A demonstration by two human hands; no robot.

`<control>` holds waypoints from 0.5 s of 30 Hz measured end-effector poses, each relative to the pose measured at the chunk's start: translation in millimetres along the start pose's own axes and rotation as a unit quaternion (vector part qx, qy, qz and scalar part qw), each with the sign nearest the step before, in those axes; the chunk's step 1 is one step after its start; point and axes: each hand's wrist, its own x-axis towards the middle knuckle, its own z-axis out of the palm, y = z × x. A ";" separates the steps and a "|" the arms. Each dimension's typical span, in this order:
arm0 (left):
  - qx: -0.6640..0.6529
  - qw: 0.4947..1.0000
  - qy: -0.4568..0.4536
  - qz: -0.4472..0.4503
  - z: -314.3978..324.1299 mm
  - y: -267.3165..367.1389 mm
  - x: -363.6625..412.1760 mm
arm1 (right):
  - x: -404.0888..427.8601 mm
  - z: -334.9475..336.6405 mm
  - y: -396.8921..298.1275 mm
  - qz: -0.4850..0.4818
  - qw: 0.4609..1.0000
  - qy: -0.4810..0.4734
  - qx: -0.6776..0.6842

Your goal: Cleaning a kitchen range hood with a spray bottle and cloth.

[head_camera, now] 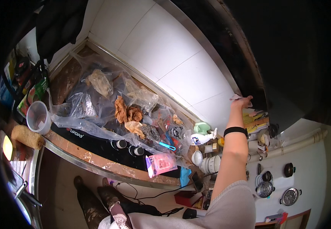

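Note:
My right hand [242,102] is stretched far out to the right, holding a crumpled pale wipe [235,97]. It is at the lower metal edge of a dark range hood [215,64], in front of the white wall tiles [165,43]. Whether the wipe touches the hood is hard to tell. My left hand is out of view. Below, a clear plastic sheet [82,120] covers much of the black gas hob [96,143]. On it lie crumpled brown wipes [128,111], used plastic film [100,83] and a steel-wool scrubber with a blue handle [154,136].
A pink wipes packet [161,165] lies at the hob's front edge near the control knobs [121,144]. Right of the hob stand a white spray bottle [202,138] and white bowls [209,163]. A plastic tub [39,117] and loofah [27,136] are at left.

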 end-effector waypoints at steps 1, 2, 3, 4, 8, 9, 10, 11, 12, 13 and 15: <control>-0.014 0.999 0.014 0.032 20.5 1.8 -6.3 | 19.1 -0.6 5.1 -0.013 1.000 0.005 0.001; -0.025 0.999 0.002 0.039 31.9 5.2 -2.2 | 36.9 1.8 13.6 -0.037 0.999 0.006 -0.037; -0.025 0.999 0.003 0.043 28.0 7.3 2.0 | 30.4 9.6 18.2 -0.049 0.996 0.005 -0.073; 0.079 0.994 -0.034 0.069 24.4 8.5 6.5 | 23.6 18.7 21.4 -0.049 0.996 0.006 -0.069; -0.034 0.999 -0.013 0.040 16.2 27.1 -18.8 | -136.2 102.6 -0.7 -0.085 0.979 -0.097 -0.155; -0.021 0.998 -0.043 0.029 14.8 27.8 -15.3 | -158.9 115.5 -9.3 -0.085 0.978 -0.129 -0.139; -0.090 0.995 0.020 0.032 18.0 22.8 -14.6 | -168.3 125.5 -7.7 -0.087 0.978 -0.132 -0.134; -0.096 0.995 0.020 0.035 18.3 21.4 -12.1 | -176.0 137.0 -6.1 -0.093 0.966 -0.157 -0.183; -0.103 0.994 0.035 0.027 20.7 24.6 -12.7 | -186.9 148.5 -4.4 -0.099 0.950 -0.182 -0.232; -0.110 0.992 0.050 0.018 22.6 28.6 -13.6 | -198.3 160.0 -2.3 -0.099 0.951 -0.186 -0.227; -0.121 0.992 0.023 0.030 35.1 51.4 -34.9 | -219.2 182.7 1.1 -0.126 0.943 -0.187 -0.246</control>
